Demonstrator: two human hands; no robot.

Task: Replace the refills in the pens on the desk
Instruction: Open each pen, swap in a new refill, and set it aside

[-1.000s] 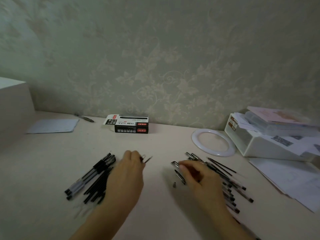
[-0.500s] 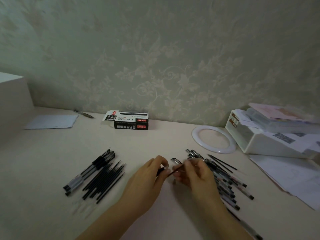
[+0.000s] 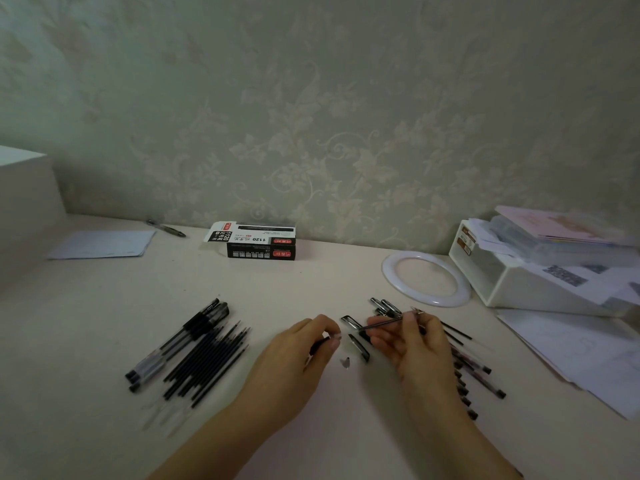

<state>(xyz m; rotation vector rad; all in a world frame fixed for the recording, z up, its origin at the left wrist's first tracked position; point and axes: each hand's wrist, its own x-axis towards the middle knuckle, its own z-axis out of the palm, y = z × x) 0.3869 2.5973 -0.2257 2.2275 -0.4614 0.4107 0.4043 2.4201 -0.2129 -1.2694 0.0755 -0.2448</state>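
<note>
At mid-desk our right hand [image 3: 412,344] pinches a thin refill [image 3: 384,322] above the loose caps [image 3: 356,336]; our left hand [image 3: 298,355] pinches a small dark pen part [image 3: 320,342]. We should line tip and opening up squarely, then slide gently.

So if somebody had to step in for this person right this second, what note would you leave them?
Left hand: pinching a small dark pen part at its fingertips; which part, I cannot tell.
Right hand: holding a thin refill between its fingers, lifted off the desk.
On the desk: loose refills and a few pens lie at the left; more pens in a pile at the right, behind the right hand; two caps and a tiny tip piece between the hands; the refill box at the back.
Done: one pen is taken apart.
Left: refit this pen, then go through the right pile. How many are finished, I cannot tell.
</note>
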